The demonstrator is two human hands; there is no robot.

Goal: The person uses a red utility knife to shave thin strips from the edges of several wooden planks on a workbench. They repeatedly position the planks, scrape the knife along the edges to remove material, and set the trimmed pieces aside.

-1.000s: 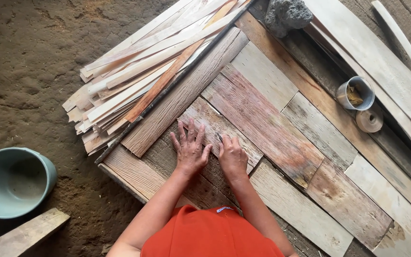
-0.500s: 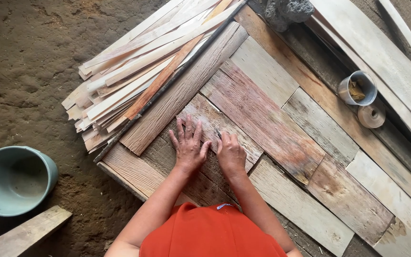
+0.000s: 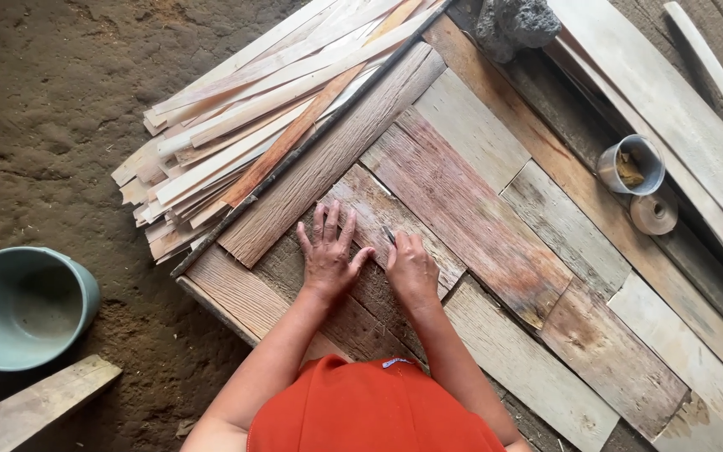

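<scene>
Risk, judged: splinters off the rough grain; weathered board (image 3: 378, 222) sliding askew under uneven pressure. Left hand (image 3: 328, 255): released, fingers splayed, palm flat on board. Right hand (image 3: 412, 269): loosely curled, touching board, pinching a small dark object (image 3: 389, 235), kind unclear. Board location: centre of plank floor (image 3: 562, 226); slat pile (image 3: 253, 125) at 11 o'clock.

No packages, labels, signs or screens visible.
</scene>
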